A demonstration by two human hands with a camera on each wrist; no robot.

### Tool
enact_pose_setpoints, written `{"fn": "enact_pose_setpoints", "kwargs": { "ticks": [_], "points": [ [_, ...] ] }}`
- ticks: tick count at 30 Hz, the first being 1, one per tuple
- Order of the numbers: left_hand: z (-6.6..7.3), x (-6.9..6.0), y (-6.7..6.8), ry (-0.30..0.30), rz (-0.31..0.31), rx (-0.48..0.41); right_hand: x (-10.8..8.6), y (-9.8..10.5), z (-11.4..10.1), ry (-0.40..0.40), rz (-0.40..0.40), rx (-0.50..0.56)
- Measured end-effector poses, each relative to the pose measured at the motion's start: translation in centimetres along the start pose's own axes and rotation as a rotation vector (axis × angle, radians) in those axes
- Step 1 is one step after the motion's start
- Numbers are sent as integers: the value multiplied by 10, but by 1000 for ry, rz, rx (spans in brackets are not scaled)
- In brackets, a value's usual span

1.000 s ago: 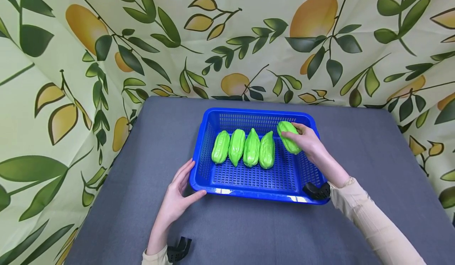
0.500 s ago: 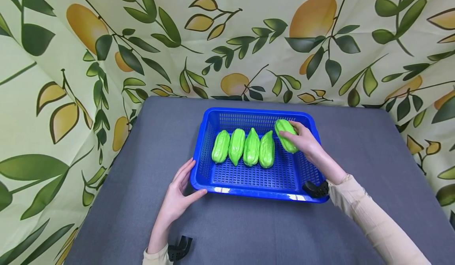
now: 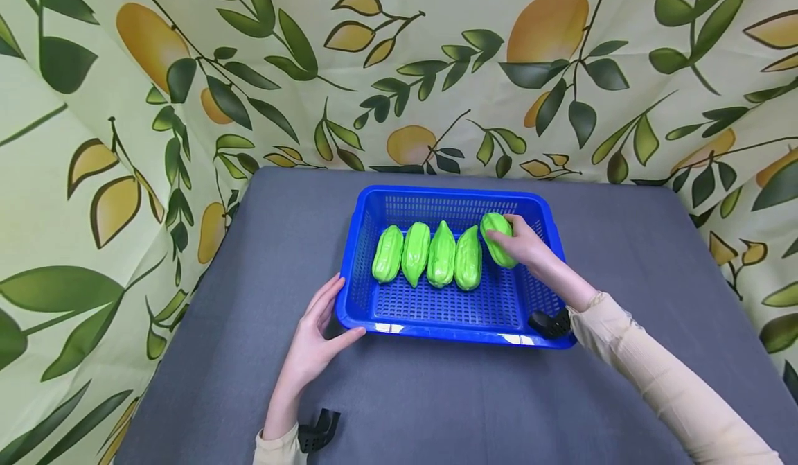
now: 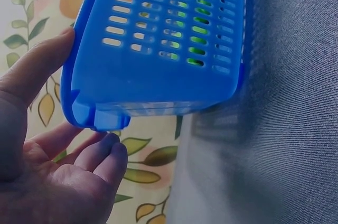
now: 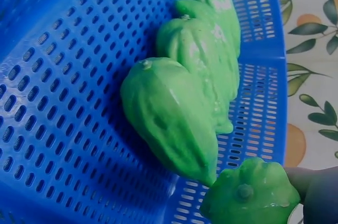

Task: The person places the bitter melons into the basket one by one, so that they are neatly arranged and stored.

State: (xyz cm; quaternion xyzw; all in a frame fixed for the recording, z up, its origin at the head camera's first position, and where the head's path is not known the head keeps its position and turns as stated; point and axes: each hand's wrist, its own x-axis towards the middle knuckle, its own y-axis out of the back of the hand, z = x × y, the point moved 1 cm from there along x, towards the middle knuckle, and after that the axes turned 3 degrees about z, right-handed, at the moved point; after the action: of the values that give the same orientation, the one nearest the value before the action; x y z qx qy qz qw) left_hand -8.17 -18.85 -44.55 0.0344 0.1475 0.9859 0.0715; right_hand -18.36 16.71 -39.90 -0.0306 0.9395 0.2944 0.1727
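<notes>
In the head view my right hand (image 3: 526, 245) holds a glossy green ribbed gourd (image 3: 498, 239) inside the blue basket (image 3: 449, 334), at the right end of a row of similar gourds. The held gourd is close to the rightmost gourd (image 3: 468, 258) of the row. In the right wrist view, the held gourd (image 5: 251, 195) shows its knobbed end at the bottom, close to the tip of the row's nearest gourd (image 5: 169, 115). My left hand (image 3: 309, 344) touches the basket's front left corner with extended fingers and thumb. In the left wrist view the thumb (image 4: 45, 65) reaches the rim.
The basket has slotted walls and stands on a grey cloth-covered table (image 3: 436, 409). Several gourds lie side by side in it. A fabric backdrop (image 3: 399, 70) printed with leaves and fruit rises behind the table and along its left side.
My right hand has shifted slightly left with the gourd, bringing it closer to the row. The left hand keeps its place at the basket corner.
</notes>
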Motion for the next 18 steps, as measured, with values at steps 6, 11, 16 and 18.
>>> {"fn": "enact_pose_setpoints", "kwargs": {
  "ticks": [6,11,16,18],
  "points": [
    [2,0,0,9,-3,-4,3,-4,0,-21,-36,-17],
    [3,0,0,10,-2,-9,7,-5,3,-32,-50,-21],
    [2,1,-1,8,-1,-7,9,-4,7,-67,-34,-13],
    [2,1,-1,8,-1,-8,9,-4,8,-79,-33,-5]
  ]
}}
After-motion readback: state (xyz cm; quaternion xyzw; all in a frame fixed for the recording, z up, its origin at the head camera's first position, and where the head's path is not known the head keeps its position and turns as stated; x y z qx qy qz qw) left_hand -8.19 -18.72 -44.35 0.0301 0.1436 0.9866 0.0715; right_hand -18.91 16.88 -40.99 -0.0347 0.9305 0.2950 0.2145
